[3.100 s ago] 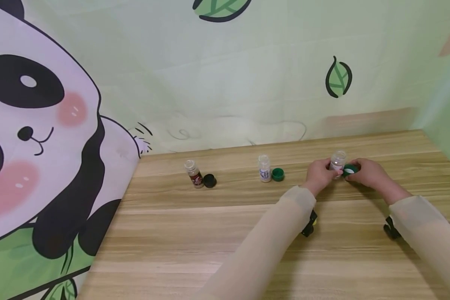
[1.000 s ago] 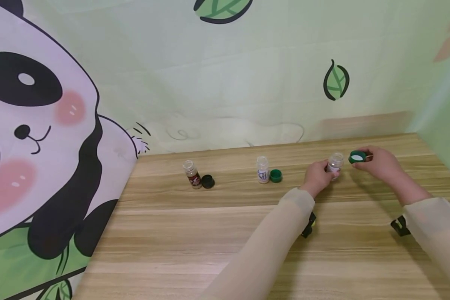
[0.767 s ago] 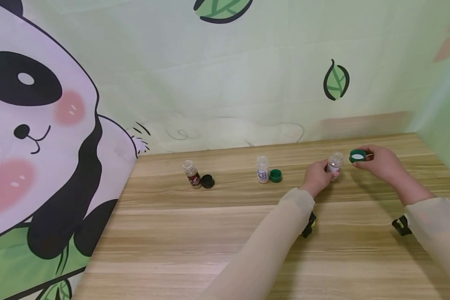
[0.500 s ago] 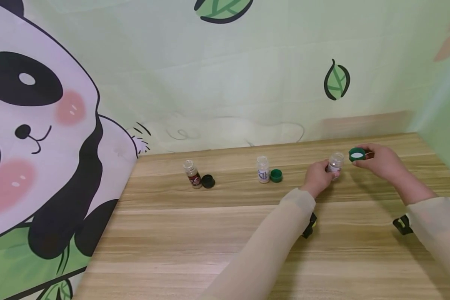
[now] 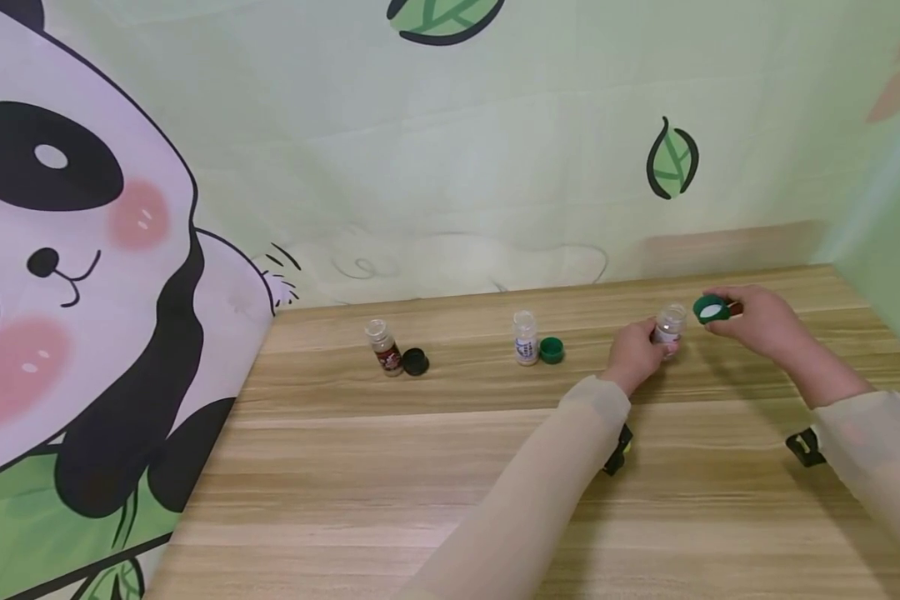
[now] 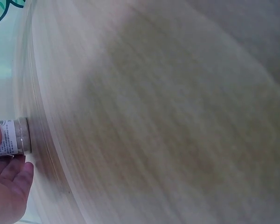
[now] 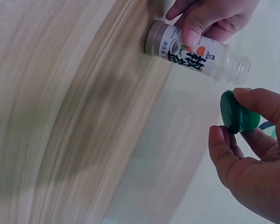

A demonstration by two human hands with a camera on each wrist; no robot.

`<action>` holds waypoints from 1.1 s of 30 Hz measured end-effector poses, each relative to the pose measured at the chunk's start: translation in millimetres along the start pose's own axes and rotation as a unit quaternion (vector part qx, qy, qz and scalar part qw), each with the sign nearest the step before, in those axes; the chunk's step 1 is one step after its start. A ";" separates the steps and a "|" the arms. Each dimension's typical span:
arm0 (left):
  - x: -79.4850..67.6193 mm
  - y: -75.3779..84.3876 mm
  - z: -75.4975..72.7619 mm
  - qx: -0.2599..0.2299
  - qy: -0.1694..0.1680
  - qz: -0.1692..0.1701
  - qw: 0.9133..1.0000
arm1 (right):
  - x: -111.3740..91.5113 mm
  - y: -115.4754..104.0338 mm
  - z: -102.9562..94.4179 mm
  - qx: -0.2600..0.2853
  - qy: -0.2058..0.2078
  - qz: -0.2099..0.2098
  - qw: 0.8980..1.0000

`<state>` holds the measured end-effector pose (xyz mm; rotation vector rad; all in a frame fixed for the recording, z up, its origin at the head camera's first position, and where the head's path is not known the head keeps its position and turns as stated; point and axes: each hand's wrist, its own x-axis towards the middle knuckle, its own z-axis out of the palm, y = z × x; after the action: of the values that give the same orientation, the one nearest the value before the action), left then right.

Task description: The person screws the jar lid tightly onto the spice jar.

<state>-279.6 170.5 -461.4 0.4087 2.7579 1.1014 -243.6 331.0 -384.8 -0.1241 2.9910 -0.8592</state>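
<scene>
My left hand (image 5: 636, 354) grips an uncapped clear seasoning bottle (image 5: 671, 321) round its label, and the bottle stands upright on the table. In the right wrist view the bottle (image 7: 189, 51) shows a white label with an orange picture and dark characters. My right hand (image 5: 757, 321) pinches a green cap (image 5: 711, 309) between thumb and fingers, raised to the right of the bottle mouth and apart from it. The cap (image 7: 235, 112) is tilted, its pale underside turned toward the head camera. Only part of the left hand (image 6: 7, 191) shows in the left wrist view.
On the wooden table (image 5: 390, 483), a bottle with a dark red label (image 5: 386, 350) stands uncapped beside a black cap (image 5: 416, 362). Further right, a white-labelled bottle (image 5: 526, 340) stands open by another green cap (image 5: 552, 350). A printed cloth (image 5: 450, 167) hangs behind.
Since the oldest frame, my right hand has lifted the green cap up and right, away from the bottle. Over the last half second it shifts slightly left and the cap tilts. My left hand stays put.
</scene>
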 end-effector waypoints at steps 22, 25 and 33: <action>-2.6 2.0 -1.4 0.009 0.001 -0.010 1.000 | 3.7 -1.7 4.8 -0.006 -0.001 -0.026 1.000; -2.1 2.0 -1.6 0.011 -0.001 -0.009 1.000 | 3.2 -2.6 5.2 -0.009 0.000 -0.024 1.000; -3.2 3.1 -3.1 -0.003 -0.004 -0.015 1.000 | 2.1 -5.1 4.7 -0.007 -0.003 -0.016 1.000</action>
<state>-276.7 169.7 -456.9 0.3693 2.7443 1.0985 -245.1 324.0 -386.1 -0.1753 2.9979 -0.8391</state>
